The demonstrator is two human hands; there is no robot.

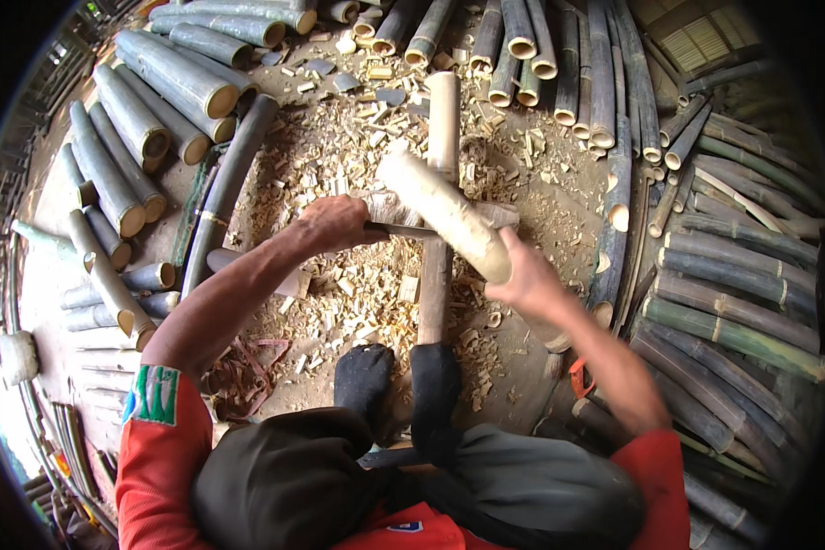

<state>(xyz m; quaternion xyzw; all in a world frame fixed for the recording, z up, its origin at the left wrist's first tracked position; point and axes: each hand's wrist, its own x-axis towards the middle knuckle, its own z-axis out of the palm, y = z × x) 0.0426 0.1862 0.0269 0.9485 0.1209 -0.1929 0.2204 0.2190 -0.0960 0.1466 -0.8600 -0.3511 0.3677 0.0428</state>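
Observation:
My left hand (335, 220) is closed around the near end of a dark, narrow blade (403, 231), which points right and lies across a long pole (434, 302). In my right hand (527, 280) is the lower end of a thick, pale wooden club (445, 206). It slants up to the left above the blade, its edges slightly blurred; whether it touches the blade I cannot tell. A short crosswise log (495, 214) shows partly beneath the club. The pole's pale far part (444, 115) sticks out beyond it, and its near end reaches my dark-covered foot (431, 376).
Pale chips and shavings (339, 284) cover the ground around the pole. Cut bamboo lengths (179, 73) lie at the far left, with more bamboo (600, 82) at the far right and a stack (733, 293) along the right. A dark bamboo pole (229, 188) lies left of my left arm.

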